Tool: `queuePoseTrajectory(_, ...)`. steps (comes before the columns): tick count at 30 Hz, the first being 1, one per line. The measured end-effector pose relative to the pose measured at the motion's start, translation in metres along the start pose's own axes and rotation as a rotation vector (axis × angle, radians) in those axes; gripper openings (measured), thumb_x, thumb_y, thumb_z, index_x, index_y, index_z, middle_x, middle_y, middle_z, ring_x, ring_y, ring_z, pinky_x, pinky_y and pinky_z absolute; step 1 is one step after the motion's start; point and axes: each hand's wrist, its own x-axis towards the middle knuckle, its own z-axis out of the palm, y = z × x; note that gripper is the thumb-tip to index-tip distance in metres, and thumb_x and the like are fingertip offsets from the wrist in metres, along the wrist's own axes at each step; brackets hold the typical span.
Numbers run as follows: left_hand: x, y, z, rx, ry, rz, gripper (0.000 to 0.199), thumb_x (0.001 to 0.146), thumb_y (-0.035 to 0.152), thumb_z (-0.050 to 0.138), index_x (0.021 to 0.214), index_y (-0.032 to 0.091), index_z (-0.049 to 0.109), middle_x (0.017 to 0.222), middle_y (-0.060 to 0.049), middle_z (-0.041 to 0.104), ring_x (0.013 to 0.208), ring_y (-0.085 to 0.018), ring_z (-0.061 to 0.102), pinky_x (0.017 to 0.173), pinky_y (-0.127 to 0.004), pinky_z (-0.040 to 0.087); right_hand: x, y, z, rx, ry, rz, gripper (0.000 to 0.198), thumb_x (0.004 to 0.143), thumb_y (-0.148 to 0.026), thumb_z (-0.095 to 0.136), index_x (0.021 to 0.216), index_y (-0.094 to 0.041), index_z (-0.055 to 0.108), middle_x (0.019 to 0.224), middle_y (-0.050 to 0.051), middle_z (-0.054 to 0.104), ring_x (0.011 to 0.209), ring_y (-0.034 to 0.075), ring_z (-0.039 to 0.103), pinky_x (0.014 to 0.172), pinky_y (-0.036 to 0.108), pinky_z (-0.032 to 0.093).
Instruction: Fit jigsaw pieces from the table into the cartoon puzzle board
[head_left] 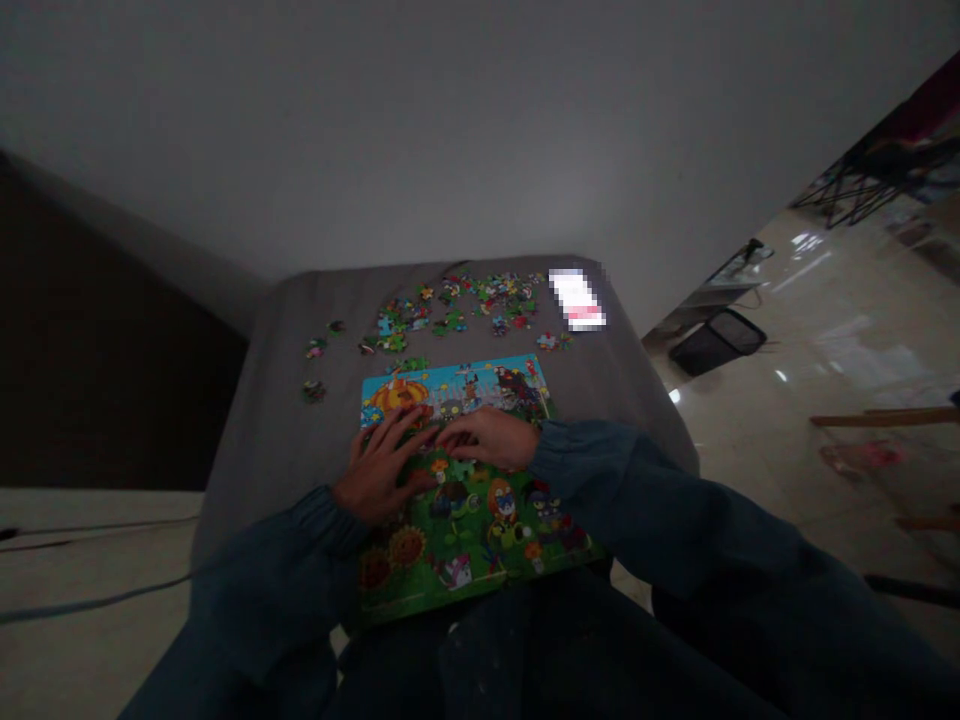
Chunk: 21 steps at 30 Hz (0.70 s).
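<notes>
A colourful cartoon jigsaw puzzle (pixel 465 590) lies in front of me, its near edge by my lap. My left hand (pixel 386 468) rests on its left side with the fingers stretched out and spread. Close to those fingertips, my right hand (pixel 491 437) is bent over the middle of the picture, thumb and fingers pinched together. Whatever sits in that pinch is hidden or too small to make out. Beyond the far edge of the puzzle lie many loose puzzle pieces (pixel 506 292), some heaped together.
The grey padded surface (pixel 292 450) stands against a pale wall (pixel 450 130). A lit phone (pixel 576 298) lies at its far right corner. A few stray pieces (pixel 313 391) are at the left. On the tiled floor at right is a black bin (pixel 716 342); cables (pixel 97 605) run at left.
</notes>
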Motion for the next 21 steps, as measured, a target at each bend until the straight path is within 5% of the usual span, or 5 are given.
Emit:
queuePoseTrajectory(14,-0.001,-0.001,0.001,0.057,0.031,0.011,0.065,0.087,0.059,0.049,0.143,0.03,0.037,0.156,-0.004,0.026,0.142,-0.032,0.021,0.106,-0.057,0.028,-0.003,0.001,0.009,-0.13,0.131,-0.084,0.017,0.086,-0.016,0.061,0.102,-0.012,0.067,0.092,0.007,0.072,0.081,0.015,0.067,0.075,0.026,0.051)
queuePoseTrajectory(21,-0.015,0.029,-0.012,0.195,0.139,0.261,0.046,0.099,0.04,0.032,0.141,0.024,0.042,0.145,-0.004,0.045,0.135,-0.023,0.039,0.108,-0.044,0.026,-0.015,-0.002,-0.018,-0.248,0.149,-0.158,0.02,0.091,-0.016,0.054,0.107,-0.013,0.067,0.098,0.008,0.071,0.089,0.016,0.065,0.081,0.029,0.048)
